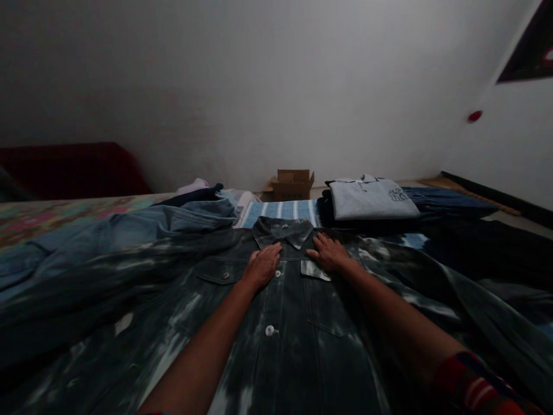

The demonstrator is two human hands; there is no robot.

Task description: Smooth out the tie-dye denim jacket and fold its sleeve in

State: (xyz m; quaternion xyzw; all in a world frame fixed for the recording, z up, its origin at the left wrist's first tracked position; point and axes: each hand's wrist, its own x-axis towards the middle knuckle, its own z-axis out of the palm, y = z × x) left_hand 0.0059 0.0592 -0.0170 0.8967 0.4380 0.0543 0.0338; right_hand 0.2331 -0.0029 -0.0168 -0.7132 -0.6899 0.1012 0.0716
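A dark, white-mottled denim jacket (289, 328) lies spread out front side up, its collar (283, 230) at the far end and its sleeves out to both sides. My left hand (262, 266) rests flat on the upper chest, just left of the collar opening and close to a white button. On the other side, my right hand (327, 252) lies palm down below the collar's right point, fingers spread, beside the pale chest pocket flap (315, 270). Neither hand grips the cloth.
Light blue denim clothing (142, 225) lies at the left. A folded grey hooded garment (374, 199) tops a dark stack at the right, with folded jeans (449, 202) beside it. Behind are a striped blue cloth (280, 210) and an open cardboard box (292, 183) by the wall.
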